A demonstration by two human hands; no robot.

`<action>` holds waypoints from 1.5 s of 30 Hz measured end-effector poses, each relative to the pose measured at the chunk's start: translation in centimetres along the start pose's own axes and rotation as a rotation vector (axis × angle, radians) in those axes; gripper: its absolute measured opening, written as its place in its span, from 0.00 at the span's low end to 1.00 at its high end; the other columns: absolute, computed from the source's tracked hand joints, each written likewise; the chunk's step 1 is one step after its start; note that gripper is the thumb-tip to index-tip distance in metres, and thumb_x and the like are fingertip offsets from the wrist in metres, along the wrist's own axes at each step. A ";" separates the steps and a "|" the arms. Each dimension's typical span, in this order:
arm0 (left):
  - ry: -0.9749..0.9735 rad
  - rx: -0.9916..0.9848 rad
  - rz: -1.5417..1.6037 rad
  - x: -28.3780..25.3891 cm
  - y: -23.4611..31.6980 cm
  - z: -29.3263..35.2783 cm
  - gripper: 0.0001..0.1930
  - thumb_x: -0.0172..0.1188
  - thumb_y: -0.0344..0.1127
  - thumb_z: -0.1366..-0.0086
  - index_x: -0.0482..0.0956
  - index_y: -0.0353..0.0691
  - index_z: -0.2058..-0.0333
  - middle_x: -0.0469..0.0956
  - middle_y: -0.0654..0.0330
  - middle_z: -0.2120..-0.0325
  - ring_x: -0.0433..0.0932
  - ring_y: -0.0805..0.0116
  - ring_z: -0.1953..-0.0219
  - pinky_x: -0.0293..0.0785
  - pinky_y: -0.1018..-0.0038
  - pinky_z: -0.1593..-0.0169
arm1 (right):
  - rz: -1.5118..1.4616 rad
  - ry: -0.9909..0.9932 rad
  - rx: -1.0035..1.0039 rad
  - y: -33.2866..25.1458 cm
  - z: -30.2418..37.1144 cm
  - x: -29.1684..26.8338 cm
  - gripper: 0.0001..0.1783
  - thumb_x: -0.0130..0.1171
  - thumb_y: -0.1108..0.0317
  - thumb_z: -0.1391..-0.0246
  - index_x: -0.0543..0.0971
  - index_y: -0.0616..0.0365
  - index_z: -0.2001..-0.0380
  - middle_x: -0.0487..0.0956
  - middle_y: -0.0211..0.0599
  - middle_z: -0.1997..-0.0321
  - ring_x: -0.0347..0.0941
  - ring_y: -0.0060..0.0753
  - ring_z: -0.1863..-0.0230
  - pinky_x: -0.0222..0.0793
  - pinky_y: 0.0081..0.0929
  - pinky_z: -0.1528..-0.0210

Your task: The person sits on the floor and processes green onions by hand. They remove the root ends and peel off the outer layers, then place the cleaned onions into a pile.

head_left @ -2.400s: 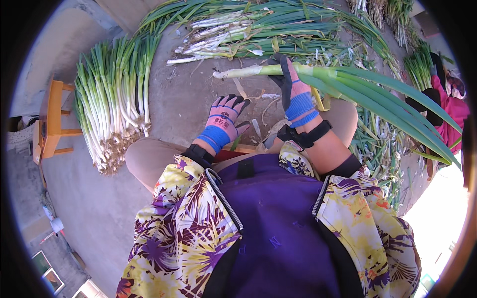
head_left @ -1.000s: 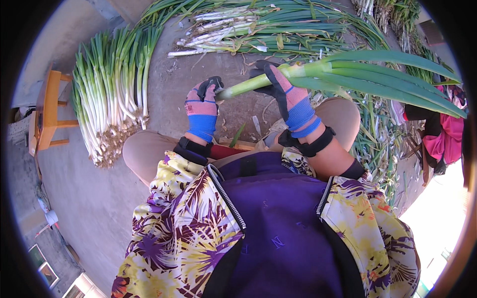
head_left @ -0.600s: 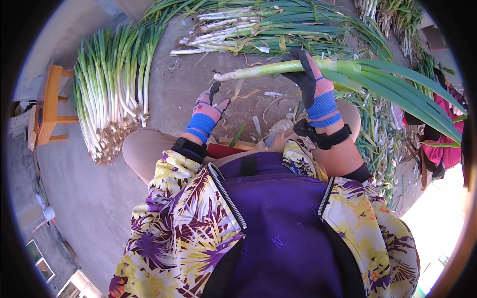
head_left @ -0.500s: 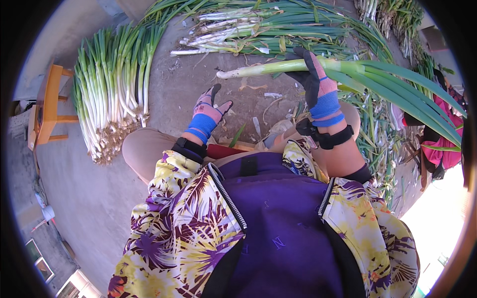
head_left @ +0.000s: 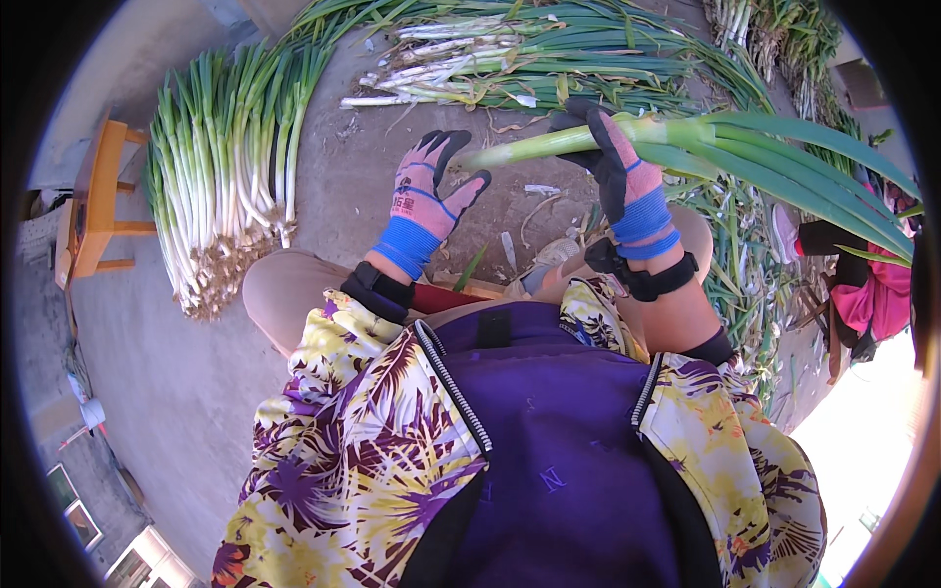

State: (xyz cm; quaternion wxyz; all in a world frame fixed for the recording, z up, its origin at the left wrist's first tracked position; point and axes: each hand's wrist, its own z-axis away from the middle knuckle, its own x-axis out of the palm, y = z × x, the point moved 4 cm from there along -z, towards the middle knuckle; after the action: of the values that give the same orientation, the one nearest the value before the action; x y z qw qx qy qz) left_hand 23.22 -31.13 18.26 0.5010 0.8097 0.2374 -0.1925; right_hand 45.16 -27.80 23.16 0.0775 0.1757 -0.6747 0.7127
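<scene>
My right hand (head_left: 630, 183), in a pink, blue and black work glove, is closed round a large green onion (head_left: 539, 147). Its green leaves spread to the right, and its pale root end points left. My left hand (head_left: 421, 196), gloved alike, is at that root end with thumb and fingers apart. The tip lies beside the fingers; whether they touch it I cannot tell. Beyond my hands, a pile of green onions (head_left: 588, 64) lies on the ground, pale ends to the left.
A big row of cleaned green onions (head_left: 230, 162) rests to the left, beside a wooden stool (head_left: 93, 206). Leaf scraps (head_left: 740, 265) litter the ground at my right. Farther right is a person in pink clothing (head_left: 877, 294). My bent knees are below my hands.
My left hand has moved up and forward to the onion's root end, its fingers still apart. The right hand keeps its hold on the onion, almost in place.
</scene>
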 end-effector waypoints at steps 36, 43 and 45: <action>-0.010 -0.285 0.474 -1.0 -2.2 0.5 0.17 0.56 0.35 0.39 0.73 0.36 0.52 0.76 0.58 0.58 0.73 0.71 0.57 0.67 0.77 0.51 | 0.130 -0.118 0.019 -0.9 1.2 1.0 0.21 0.47 0.62 0.42 0.72 0.68 0.53 0.77 0.47 0.58 0.74 0.38 0.54 0.67 0.31 0.49; -0.317 -0.473 0.580 0.0 -0.8 1.2 0.15 0.54 0.31 0.39 0.73 0.34 0.53 0.77 0.60 0.60 0.74 0.75 0.59 0.69 0.78 0.53 | 0.118 -0.191 -0.049 -0.9 1.0 1.4 0.13 0.52 0.70 0.45 0.76 0.68 0.59 0.80 0.41 0.63 0.77 0.30 0.61 0.71 0.25 0.55; -0.273 -0.526 0.537 -0.4 -0.4 1.4 0.13 0.54 0.30 0.40 0.75 0.33 0.56 0.79 0.60 0.63 0.75 0.75 0.62 0.70 0.78 0.54 | 0.080 -0.205 -0.026 -1.4 1.3 2.1 0.13 0.52 0.71 0.45 0.76 0.68 0.59 0.80 0.42 0.63 0.77 0.31 0.61 0.71 0.26 0.54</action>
State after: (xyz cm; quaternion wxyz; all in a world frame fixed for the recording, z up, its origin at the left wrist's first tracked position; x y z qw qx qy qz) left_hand 22.58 -32.34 17.63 0.7507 0.6540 -0.0104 -0.0934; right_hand 43.90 -29.20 25.22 -0.0181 0.2196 -0.6947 0.6847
